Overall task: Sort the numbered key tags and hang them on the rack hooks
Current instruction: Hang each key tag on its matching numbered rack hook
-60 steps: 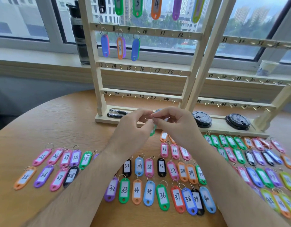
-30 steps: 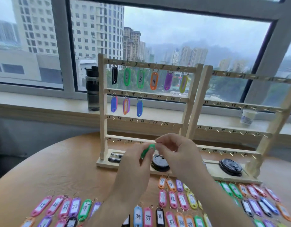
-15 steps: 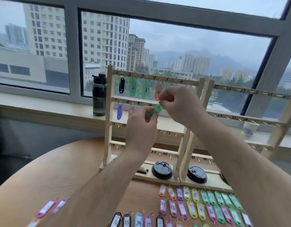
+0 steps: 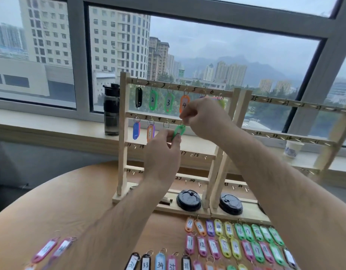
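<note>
A wooden rack (image 4: 123, 133) with numbered hooks stands on the round table (image 4: 57, 203). Its top row carries tags 1 to 4 and more behind my right hand. The second row holds a blue tag (image 4: 136, 130), an orange tag (image 4: 150, 131) and a bare ring (image 4: 166, 124). A green key tag (image 4: 179, 131) sits at the second row near the hook marked 10. My left hand (image 4: 164, 151) pinches its lower end. My right hand (image 4: 205, 117) pinches its ring at the top. Rows of loose numbered tags (image 4: 234, 244) lie on the table.
A second wooden rack (image 4: 285, 133) with bare hooks stands to the right. Two black lids (image 4: 188, 199) sit on the rack bases. A dark bottle (image 4: 111, 111) and a paper cup (image 4: 293, 149) stand on the window sill. More tags (image 4: 53, 248) lie at the left front.
Both hands have lifted the green tag from above the table up to the rack's second row. The view has tilted up toward the window.
</note>
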